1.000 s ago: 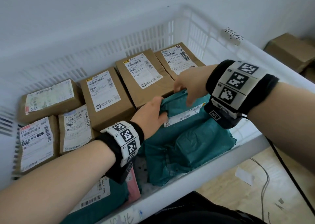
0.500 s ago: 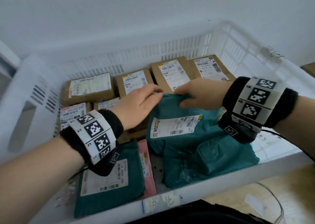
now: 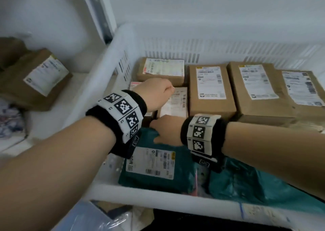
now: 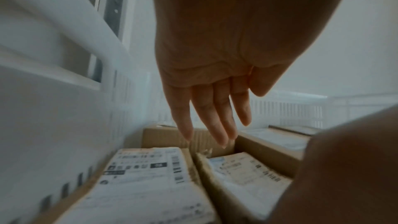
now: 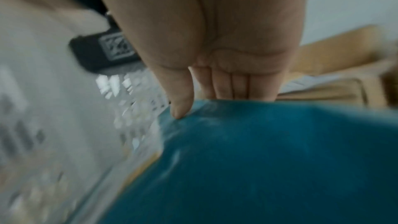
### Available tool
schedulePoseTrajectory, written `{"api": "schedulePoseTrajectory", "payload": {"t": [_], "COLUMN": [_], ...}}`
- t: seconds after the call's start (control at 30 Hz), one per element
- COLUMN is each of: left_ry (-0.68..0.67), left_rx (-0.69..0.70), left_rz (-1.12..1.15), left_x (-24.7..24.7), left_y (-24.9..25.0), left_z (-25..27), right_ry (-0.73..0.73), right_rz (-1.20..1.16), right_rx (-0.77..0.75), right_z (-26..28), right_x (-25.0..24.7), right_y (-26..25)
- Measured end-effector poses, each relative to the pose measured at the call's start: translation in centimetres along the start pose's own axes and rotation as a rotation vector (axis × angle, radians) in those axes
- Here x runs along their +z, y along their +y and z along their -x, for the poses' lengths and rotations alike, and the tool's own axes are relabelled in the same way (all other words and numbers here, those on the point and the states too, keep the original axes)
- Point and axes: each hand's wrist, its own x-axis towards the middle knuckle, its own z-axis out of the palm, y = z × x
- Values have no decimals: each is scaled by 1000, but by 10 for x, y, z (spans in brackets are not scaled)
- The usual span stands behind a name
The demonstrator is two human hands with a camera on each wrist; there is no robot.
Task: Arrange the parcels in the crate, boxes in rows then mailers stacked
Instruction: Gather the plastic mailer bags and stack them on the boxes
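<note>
From the head view, my left hand (image 3: 156, 92) reaches over the two small boxes (image 3: 174, 100) at the left end of the white crate (image 3: 123, 42), holding nothing. My right hand (image 3: 167, 130) lies on the far edge of the teal mailer (image 3: 154, 167), whose white label faces up near the crate's front wall. Behind it, larger cardboard boxes (image 3: 211, 88) stand side by side in a row along the back wall. A second teal mailer (image 3: 246, 183) lies to the right under my forearm. Outside the crate, another brown box (image 3: 35, 79) sits on the floor to the left.

The left wrist view shows my fingers (image 4: 215, 117) straight and together, my grip released, tips hanging just above the small boxes by the crate's side wall.

The right wrist view is blurred, yet my thumb (image 5: 180, 98) presses the top of the teal mailer while my other fingers go down behind its edge, so my grip grasps it.
</note>
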Motion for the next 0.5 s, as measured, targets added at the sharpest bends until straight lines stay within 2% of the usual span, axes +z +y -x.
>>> {"api": "schedulePoseTrajectory", "payload": {"t": [0.13,0.2,0.27,0.3,0.5], "left_ry": [-54,-73,-109,-126,-186], "left_rx": [7,40,77,94,109], "left_rz": [-120,-137,-162,-179,-225], "left_x": [0,1,4,6,12], "left_y": [-7,-3,2,4,2], "left_z": [-9,-13,-16,-18,-21], "right_ry": [154,54,-145,-199,-205], "right_rz": [306,360,305,292,256], "right_rx": [-153,-223,-192,-178,-178], "right_z": [-1,2,1,-1,-22], "right_x": [31,46,59,65,73], "right_y": [-9,-8,-8,-9,-26]}}
